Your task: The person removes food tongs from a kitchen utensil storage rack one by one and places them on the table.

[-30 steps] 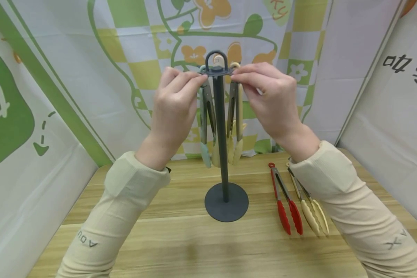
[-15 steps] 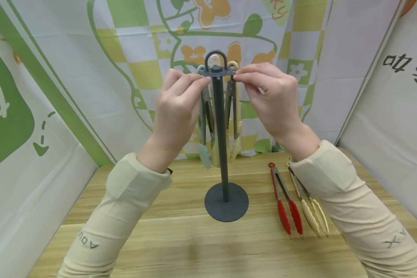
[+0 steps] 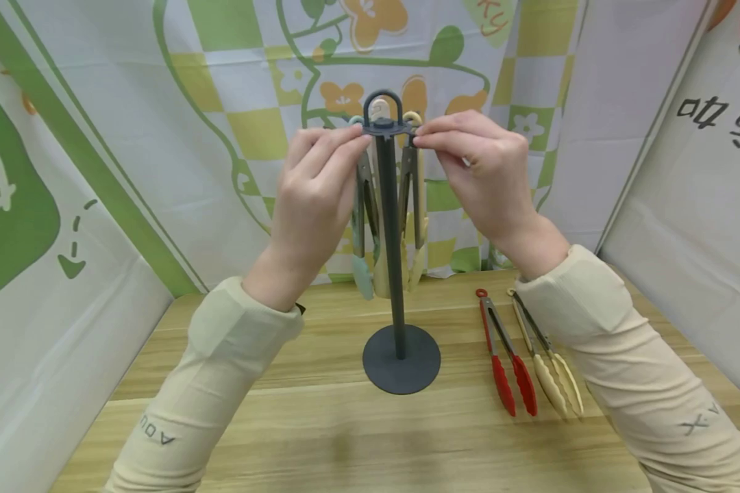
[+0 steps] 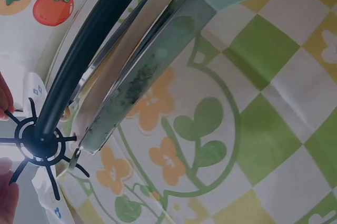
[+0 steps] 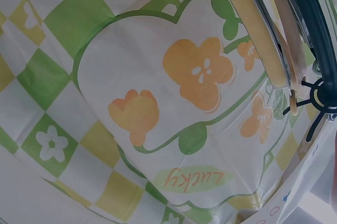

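A dark grey utensil stand rises from a round base on the table. At its top, my left hand pinches a hook on the left side. Thumb and fingers of my right hand pinch the opposite hook. Mint tongs hang behind my left fingertips, and pale yellow tongs hang near my right ones. Between them, a cream-handled utensil hangs at the back, mostly hidden by the pole. The left wrist view shows the stand's spoked hook ring from below, with fingertips at the left edge.
Red tongs and another pair of cream-yellow tongs lie side by side on the wooden table, right of the stand's base. A patterned cloth hangs close behind the stand.
The hook ring has turned slightly, and the hanging tongs and cream utensil have shifted a little left. My left fingertips moved slightly right; the right hand stayed almost in place.
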The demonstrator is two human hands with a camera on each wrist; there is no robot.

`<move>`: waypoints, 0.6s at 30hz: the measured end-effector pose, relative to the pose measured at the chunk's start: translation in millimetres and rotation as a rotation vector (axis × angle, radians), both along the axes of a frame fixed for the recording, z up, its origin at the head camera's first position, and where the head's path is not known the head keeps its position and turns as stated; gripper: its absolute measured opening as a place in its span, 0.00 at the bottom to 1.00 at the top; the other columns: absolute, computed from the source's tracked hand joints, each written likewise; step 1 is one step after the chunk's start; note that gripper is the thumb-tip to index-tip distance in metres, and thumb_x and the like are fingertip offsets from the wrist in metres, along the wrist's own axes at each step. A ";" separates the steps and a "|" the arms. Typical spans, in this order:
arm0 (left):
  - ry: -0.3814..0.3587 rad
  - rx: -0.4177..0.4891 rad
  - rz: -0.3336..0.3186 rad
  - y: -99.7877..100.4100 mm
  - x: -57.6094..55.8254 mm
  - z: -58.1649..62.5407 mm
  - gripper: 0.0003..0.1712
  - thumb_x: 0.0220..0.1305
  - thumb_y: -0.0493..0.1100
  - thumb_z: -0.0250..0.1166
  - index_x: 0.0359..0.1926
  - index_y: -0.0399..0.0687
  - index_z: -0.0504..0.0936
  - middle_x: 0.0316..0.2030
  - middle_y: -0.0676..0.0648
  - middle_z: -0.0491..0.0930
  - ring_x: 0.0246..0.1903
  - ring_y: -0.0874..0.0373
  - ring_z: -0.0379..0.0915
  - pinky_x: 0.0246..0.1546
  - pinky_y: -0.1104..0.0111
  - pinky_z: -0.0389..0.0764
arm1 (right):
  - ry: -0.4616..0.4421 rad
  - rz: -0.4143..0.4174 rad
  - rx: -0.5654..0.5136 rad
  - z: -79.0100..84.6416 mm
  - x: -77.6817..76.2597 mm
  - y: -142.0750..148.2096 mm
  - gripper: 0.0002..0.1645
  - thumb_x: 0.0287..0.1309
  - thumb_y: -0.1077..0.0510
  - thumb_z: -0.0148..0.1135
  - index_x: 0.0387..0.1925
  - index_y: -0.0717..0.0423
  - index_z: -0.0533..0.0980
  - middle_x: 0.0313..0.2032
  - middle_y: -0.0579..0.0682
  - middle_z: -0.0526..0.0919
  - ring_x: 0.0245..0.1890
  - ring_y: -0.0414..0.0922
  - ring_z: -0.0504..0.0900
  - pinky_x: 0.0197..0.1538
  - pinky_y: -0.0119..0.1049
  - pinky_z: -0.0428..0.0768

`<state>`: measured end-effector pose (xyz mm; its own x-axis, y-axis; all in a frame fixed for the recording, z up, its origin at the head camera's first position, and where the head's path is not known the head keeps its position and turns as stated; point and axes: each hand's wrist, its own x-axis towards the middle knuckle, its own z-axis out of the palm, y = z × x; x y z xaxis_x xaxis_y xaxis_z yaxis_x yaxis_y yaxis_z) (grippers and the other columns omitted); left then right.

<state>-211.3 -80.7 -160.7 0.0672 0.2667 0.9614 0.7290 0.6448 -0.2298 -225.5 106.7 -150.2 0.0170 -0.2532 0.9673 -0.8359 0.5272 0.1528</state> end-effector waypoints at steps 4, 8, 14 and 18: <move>-0.015 0.067 -0.052 -3.0 -4.0 -7.1 0.12 0.58 0.28 0.59 0.44 0.27 0.77 0.48 0.35 0.76 0.47 0.45 0.70 0.54 0.66 0.70 | -0.002 -0.005 -0.003 0.2 -0.1 -0.4 0.10 0.52 0.74 0.56 0.27 0.65 0.83 0.31 0.54 0.85 0.33 0.48 0.82 0.40 0.29 0.79; -0.156 0.182 -0.085 -8.3 -8.1 -14.9 0.22 0.54 0.30 0.63 0.51 0.27 0.71 0.51 0.35 0.73 0.53 0.47 0.67 0.59 0.66 0.65 | -0.002 -0.013 -0.003 0.4 0.0 -0.8 0.11 0.53 0.74 0.56 0.27 0.64 0.83 0.31 0.54 0.85 0.34 0.47 0.82 0.39 0.31 0.80; -0.426 0.253 -0.128 -16.5 -14.1 -25.9 0.27 0.56 0.37 0.64 0.54 0.29 0.68 0.49 0.37 0.73 0.50 0.50 0.68 0.55 0.69 0.67 | -0.004 -0.006 -0.003 0.5 0.0 -0.5 0.11 0.52 0.74 0.55 0.27 0.65 0.83 0.31 0.54 0.85 0.33 0.48 0.82 0.39 0.31 0.80; -0.617 0.267 -0.195 -21.4 -20.2 -33.3 0.26 0.60 0.38 0.61 0.57 0.31 0.66 0.52 0.39 0.72 0.51 0.51 0.68 0.56 0.68 0.68 | -0.007 -0.007 -0.003 0.3 0.1 -0.6 0.11 0.52 0.74 0.55 0.27 0.65 0.83 0.31 0.54 0.84 0.33 0.48 0.82 0.39 0.30 0.80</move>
<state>-231.6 -102.1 -193.9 -0.4892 0.0543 0.8705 0.7837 0.4654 0.4114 -225.4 106.1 -149.9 0.0089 -0.2508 0.9680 -0.8331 0.5335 0.1459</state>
